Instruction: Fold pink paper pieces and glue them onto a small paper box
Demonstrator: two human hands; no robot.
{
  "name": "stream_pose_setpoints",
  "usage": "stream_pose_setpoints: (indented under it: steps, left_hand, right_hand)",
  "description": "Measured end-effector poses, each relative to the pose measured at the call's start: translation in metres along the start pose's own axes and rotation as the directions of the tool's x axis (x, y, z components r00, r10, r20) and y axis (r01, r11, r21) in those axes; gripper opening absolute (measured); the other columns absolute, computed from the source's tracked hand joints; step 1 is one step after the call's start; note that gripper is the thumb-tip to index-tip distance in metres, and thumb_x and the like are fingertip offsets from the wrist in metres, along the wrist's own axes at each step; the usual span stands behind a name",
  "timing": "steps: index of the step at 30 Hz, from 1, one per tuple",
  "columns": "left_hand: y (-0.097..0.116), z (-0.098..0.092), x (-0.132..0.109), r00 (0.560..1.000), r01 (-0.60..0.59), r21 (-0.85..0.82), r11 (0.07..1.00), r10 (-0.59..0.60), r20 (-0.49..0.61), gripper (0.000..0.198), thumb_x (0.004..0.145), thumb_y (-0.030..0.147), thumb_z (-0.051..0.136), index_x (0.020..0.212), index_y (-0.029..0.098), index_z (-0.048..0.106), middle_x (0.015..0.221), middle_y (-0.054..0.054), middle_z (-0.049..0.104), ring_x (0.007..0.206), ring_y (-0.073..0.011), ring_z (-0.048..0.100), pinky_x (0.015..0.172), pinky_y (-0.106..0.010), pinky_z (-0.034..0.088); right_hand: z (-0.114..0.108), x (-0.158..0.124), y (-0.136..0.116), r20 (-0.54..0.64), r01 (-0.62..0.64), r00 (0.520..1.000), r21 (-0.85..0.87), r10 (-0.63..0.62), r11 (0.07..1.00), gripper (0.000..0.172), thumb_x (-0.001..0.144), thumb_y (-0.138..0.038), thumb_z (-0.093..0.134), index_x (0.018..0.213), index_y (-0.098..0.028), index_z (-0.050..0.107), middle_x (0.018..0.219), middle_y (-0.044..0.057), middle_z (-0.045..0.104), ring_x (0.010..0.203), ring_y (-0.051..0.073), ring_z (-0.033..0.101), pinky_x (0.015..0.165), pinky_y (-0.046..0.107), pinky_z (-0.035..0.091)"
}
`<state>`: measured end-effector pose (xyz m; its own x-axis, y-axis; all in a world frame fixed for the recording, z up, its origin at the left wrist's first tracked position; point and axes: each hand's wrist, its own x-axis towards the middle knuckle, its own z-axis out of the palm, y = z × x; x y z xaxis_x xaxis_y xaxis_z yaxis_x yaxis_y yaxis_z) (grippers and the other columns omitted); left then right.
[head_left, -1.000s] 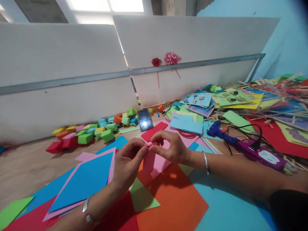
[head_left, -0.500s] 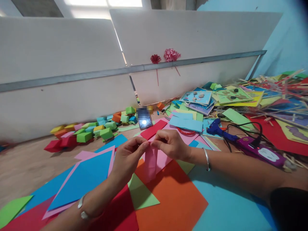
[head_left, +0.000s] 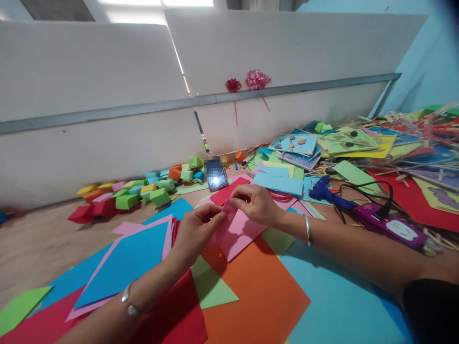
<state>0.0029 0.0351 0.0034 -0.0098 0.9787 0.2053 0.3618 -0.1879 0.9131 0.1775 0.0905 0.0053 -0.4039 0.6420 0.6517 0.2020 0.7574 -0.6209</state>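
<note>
A small piece of pink paper (head_left: pixel 226 209) is pinched between my two hands, above the middle of the spread sheets. My left hand (head_left: pixel 199 227) grips its left side between thumb and fingers. At its upper right, my right hand (head_left: pixel 253 203) pinches it with thumb and forefinger. How far the piece reaches down is hard to tell, because a larger pink sheet (head_left: pixel 244 234) lies right behind it. Under my hands are an orange sheet (head_left: pixel 258 291) and a pale green sheet (head_left: pixel 213 286). A red strip (head_left: pixel 229 190) lies just beyond my fingers.
Blue sheets (head_left: pixel 129 267) lie on the left, a light blue sheet (head_left: pixel 344 296) on the right. Folded paper blocks (head_left: pixel 125 200) and a phone (head_left: pixel 216 176) stand behind. A blue glue gun (head_left: pixel 330 193) and purple power strip (head_left: pixel 387 224) with a black cable lie right.
The pink paper hung down as a strip from my fingertips; now it is turned, with its upper end showing between my hands. My right hand has risen slightly, and my fingertips are farther apart.
</note>
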Motion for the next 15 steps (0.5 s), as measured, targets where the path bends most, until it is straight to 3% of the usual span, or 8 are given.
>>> stream_pose_setpoints:
  steps: [3,6,8,10,11,12,13,15]
  left_hand:
    - [-0.006,-0.004,0.002,0.979,-0.181,0.225,0.957,0.198,-0.055,0.018,0.075,0.037,0.068,0.07,0.02,0.069,0.066,-0.002,0.067,0.06,-0.0163,0.056,0.057,-0.027,0.043]
    - [-0.007,-0.008,0.003,0.875,-0.402,0.472,0.785,0.481,-0.055,0.01,0.08,0.032,0.068,0.077,0.023,0.071,0.074,-0.004,0.07,0.072,-0.0204,0.061,0.07,-0.033,0.046]
    - [-0.005,-0.009,0.002,0.731,-0.481,0.602,0.637,0.671,-0.126,0.011,0.077,0.031,0.074,0.085,0.024,0.071,0.084,-0.006,0.07,0.088,-0.0253,0.061,0.087,-0.04,0.043]
    - [-0.001,-0.01,0.0,0.609,-0.499,0.648,0.576,0.765,-0.211,0.017,0.071,0.033,0.08,0.082,0.025,0.07,0.088,-0.006,0.068,0.095,-0.0269,0.059,0.094,-0.044,0.04]
    - [0.001,-0.009,-0.001,0.612,-0.507,0.615,0.604,0.755,-0.236,0.017,0.07,0.035,0.081,0.078,0.025,0.069,0.087,-0.006,0.067,0.092,-0.0256,0.059,0.091,-0.041,0.043]
    - [0.002,-0.008,-0.002,0.668,-0.503,0.543,0.672,0.701,-0.249,0.018,0.071,0.037,0.08,0.073,0.024,0.068,0.086,-0.005,0.066,0.086,-0.0232,0.06,0.083,-0.038,0.047]
    - [0.003,-0.007,-0.002,0.76,-0.464,0.435,0.771,0.599,-0.252,0.019,0.073,0.04,0.078,0.073,0.023,0.069,0.083,-0.005,0.065,0.078,-0.0203,0.06,0.073,-0.033,0.049]
    - [0.003,-0.004,-0.001,0.935,-0.26,0.147,0.954,0.287,-0.209,0.025,0.075,0.045,0.074,0.085,0.022,0.072,0.078,-0.004,0.066,0.063,-0.0157,0.057,0.056,-0.027,0.047]
  right_hand:
    - [0.001,-0.002,0.001,0.06,0.213,0.977,-0.153,-0.206,0.965,0.009,0.086,-0.017,0.058,0.082,-0.016,0.066,0.081,0.006,0.067,0.077,0.016,0.057,0.068,0.028,0.043]
    - [0.002,-0.002,0.001,0.048,0.258,0.966,-0.22,-0.254,0.941,0.019,0.085,-0.013,0.053,0.071,-0.017,0.065,0.073,0.005,0.065,0.072,0.016,0.056,0.065,0.028,0.042]
    - [0.001,0.0,0.002,-0.104,0.105,0.987,-0.129,-0.119,0.986,0.018,0.08,-0.011,0.054,0.066,-0.017,0.063,0.068,0.003,0.063,0.067,0.014,0.056,0.063,0.027,0.043]
    - [0.001,0.004,0.003,-0.252,-0.134,0.954,0.125,0.162,0.983,0.011,0.076,-0.014,0.058,0.066,-0.018,0.062,0.063,0.0,0.062,0.06,0.013,0.056,0.058,0.026,0.044]
    - [0.001,0.006,0.004,-0.267,-0.238,0.91,0.284,0.316,0.929,0.007,0.075,-0.017,0.06,0.068,-0.018,0.061,0.061,-0.001,0.062,0.057,0.012,0.058,0.055,0.026,0.046]
    - [0.002,0.007,0.003,-0.243,-0.314,0.863,0.43,0.443,0.847,0.004,0.073,-0.02,0.062,0.07,-0.018,0.061,0.059,-0.002,0.062,0.055,0.012,0.059,0.053,0.025,0.047]
    - [0.004,0.007,0.003,-0.191,-0.362,0.825,0.544,0.531,0.757,0.006,0.072,-0.022,0.064,0.071,-0.018,0.06,0.058,-0.002,0.062,0.054,0.012,0.061,0.052,0.025,0.048]
    - [0.008,0.004,-0.001,-0.082,-0.399,0.799,0.67,0.596,0.627,0.012,0.068,-0.024,0.068,0.072,-0.017,0.059,0.061,-0.002,0.065,0.057,0.013,0.066,0.054,0.024,0.052]
